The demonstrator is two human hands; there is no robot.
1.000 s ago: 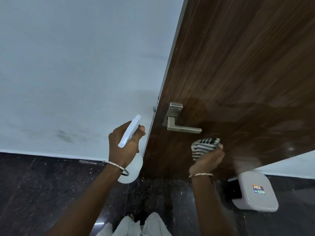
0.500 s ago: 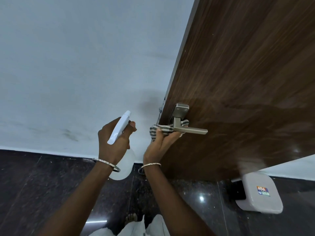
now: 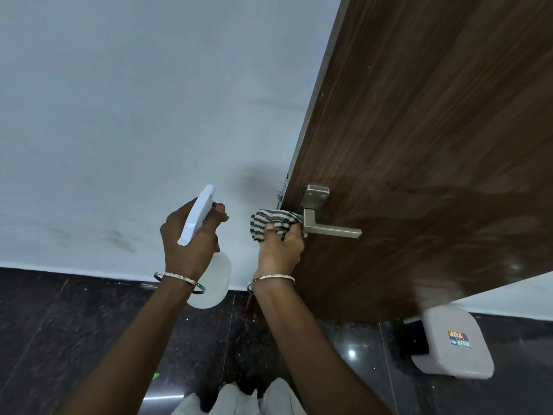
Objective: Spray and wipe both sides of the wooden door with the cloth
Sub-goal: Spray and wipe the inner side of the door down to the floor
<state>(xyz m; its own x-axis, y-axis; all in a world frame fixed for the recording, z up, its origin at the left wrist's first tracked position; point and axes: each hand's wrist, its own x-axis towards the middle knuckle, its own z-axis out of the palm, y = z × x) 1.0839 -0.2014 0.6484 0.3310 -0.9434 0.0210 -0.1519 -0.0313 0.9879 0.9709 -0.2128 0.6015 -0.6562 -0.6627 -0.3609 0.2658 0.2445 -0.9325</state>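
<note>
The dark wooden door (image 3: 425,139) fills the right side, its free edge facing the wall. A metal lever handle (image 3: 324,226) sticks out near that edge. My right hand (image 3: 279,250) grips a black-and-white striped cloth (image 3: 270,221) and holds it against the door edge, just left of the handle. My left hand (image 3: 188,235) grips a white spray bottle (image 3: 206,250) upright, apart from the door, its nozzle pointing up toward the wall.
A pale wall (image 3: 134,115) stands left of the door, with dark smudges low down. The floor (image 3: 59,339) is dark polished stone. A white plastic stool or bin (image 3: 449,342) with a sticker sits by the door's lower right.
My right hand moved the cloth from the door face below the handle up and left to the door edge beside the handle. The left hand with the bottle stayed about level.
</note>
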